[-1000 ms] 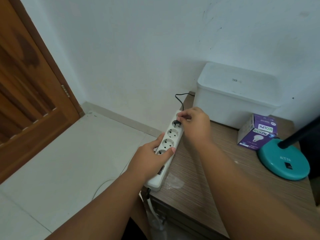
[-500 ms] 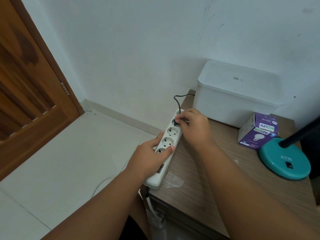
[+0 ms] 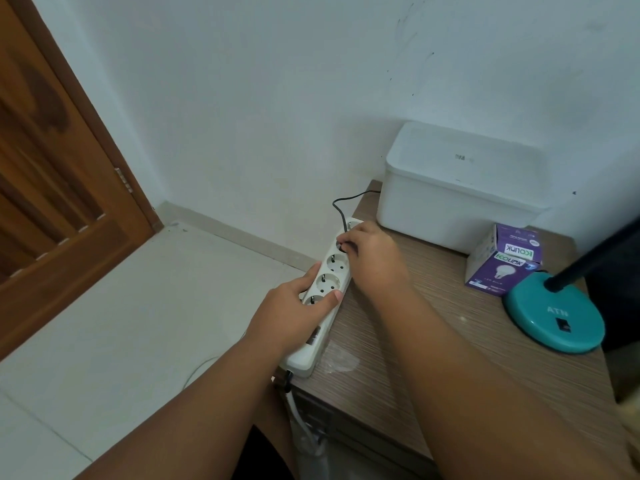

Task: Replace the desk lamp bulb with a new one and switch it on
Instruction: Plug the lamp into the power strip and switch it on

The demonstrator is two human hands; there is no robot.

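Observation:
A white power strip (image 3: pixel 329 282) lies along the left edge of the wooden desk (image 3: pixel 450 341). My left hand (image 3: pixel 294 313) grips its near half from the left side. My right hand (image 3: pixel 374 258) pinches a black plug (image 3: pixel 343 247) at a far socket; its black cord (image 3: pixel 341 209) loops back toward the wall. The lamp's teal round base (image 3: pixel 554 320) with a black stem (image 3: pixel 595 258) stands at the right; the lamp head and bulb are out of view. A purple bulb box (image 3: pixel 502 265) sits beside the base.
A white lidded box (image 3: pixel 457 199) stands against the wall at the desk's back. A wooden door (image 3: pixel 52 188) is at the left, pale tiled floor (image 3: pixel 121 323) below it. A thin white cable (image 3: pixel 197 368) trails on the floor.
My right hand has shifted slightly with the plug at the far socket; my left hand keeps its hold on the strip. The view has barely moved.

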